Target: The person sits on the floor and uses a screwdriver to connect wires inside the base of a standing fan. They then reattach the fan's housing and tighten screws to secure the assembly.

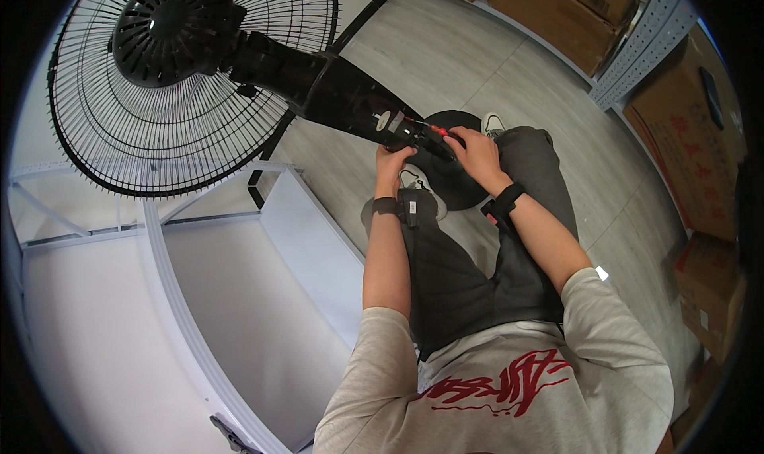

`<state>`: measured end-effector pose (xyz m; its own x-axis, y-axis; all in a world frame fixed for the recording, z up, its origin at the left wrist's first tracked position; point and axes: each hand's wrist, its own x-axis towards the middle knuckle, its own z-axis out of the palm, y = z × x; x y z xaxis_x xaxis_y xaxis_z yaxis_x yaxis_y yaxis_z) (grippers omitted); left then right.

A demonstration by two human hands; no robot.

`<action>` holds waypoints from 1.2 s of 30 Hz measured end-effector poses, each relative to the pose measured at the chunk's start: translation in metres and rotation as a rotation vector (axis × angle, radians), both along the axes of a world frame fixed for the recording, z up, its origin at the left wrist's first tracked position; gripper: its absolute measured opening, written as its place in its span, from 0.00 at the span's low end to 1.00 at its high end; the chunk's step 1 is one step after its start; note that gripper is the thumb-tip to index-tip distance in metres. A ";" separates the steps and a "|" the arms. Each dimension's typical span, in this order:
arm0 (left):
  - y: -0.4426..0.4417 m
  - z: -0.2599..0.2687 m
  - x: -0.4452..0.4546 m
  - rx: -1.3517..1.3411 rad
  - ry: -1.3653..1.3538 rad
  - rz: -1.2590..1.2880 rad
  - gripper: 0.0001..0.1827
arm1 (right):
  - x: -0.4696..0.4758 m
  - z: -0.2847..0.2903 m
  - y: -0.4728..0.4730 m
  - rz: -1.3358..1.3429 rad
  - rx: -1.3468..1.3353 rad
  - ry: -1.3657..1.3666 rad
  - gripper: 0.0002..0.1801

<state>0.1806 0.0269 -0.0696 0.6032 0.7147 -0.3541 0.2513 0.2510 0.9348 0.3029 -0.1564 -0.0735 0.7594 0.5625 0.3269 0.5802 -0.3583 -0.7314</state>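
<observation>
A black pedestal fan runs from the upper left to the middle, its wire guard and slotted motor housing at the far end. My left hand grips the underside of its black column housing near the lower end. In my right hand is a screwdriver with a red and black handle. Its shaft points towards the column housing, by a thin red wire; whether the tip touches cannot be made out. The round black base rests on the floor between my feet.
White metal shelving stands close on the left. Along the right are cardboard boxes on racks with a perforated upright. A dark phone-like object lies on one box. My shoes are beside the base on the grey wood-look floor.
</observation>
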 end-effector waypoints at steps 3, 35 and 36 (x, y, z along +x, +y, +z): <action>0.000 -0.002 0.000 0.013 -0.002 0.008 0.18 | 0.009 -0.001 0.006 0.100 0.004 0.871 0.16; 0.002 0.005 0.000 0.002 0.026 0.006 0.22 | 0.018 0.001 0.007 0.184 0.129 1.246 0.17; 0.002 0.005 0.001 0.001 0.026 0.000 0.22 | 0.016 0.006 0.006 0.136 0.109 1.183 0.16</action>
<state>0.1812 0.0289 -0.0646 0.5938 0.7152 -0.3688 0.2756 0.2499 0.9282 0.3186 -0.1500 -0.0674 0.5575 0.6744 -0.4841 -0.4451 -0.2494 -0.8600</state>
